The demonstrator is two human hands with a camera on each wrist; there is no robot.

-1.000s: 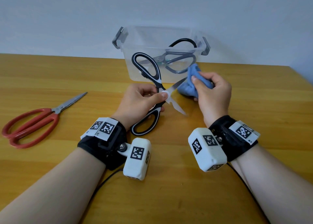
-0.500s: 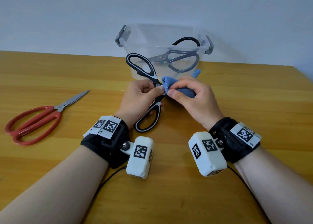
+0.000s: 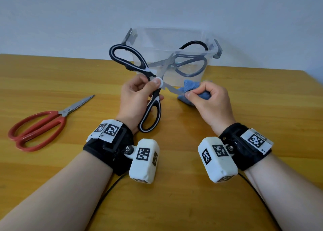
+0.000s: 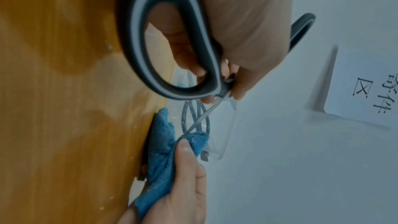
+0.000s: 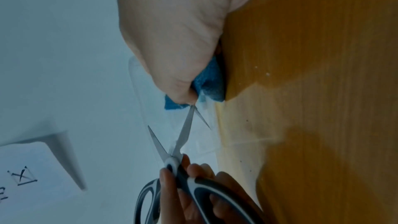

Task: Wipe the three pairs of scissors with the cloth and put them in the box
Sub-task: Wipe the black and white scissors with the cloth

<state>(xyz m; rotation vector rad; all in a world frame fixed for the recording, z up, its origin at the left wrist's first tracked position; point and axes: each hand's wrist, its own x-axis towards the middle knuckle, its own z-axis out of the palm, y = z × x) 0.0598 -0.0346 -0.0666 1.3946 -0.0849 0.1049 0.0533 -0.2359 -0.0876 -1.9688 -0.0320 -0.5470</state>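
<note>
I see a yellow wooden surface (image 3: pixel 262 125) under a pale wall; my left grip (image 3: pixel 136 97) clutches the splayed black-and-white plastic-handled scissors (image 3: pixel 150 115), my right grip (image 3: pixel 208 101) pinches the crumpled blue cloth (image 3: pixel 189 86) on 1 blade, toward 3 o'clock.

I see a glossy wooden table (image 3: pixel 244 108), a fuzzy blue cloth (image 3: pixel 189 86), a clear plastic box (image 3: pixel 174 38), and smooth metal blades (image 5: pixel 183 130).

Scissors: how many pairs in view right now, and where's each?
3. Black-and-white scissors gripped in the left hand, a blade in the blue cloth; red scissors on the table; dark-handled scissors in the clear box.
</note>
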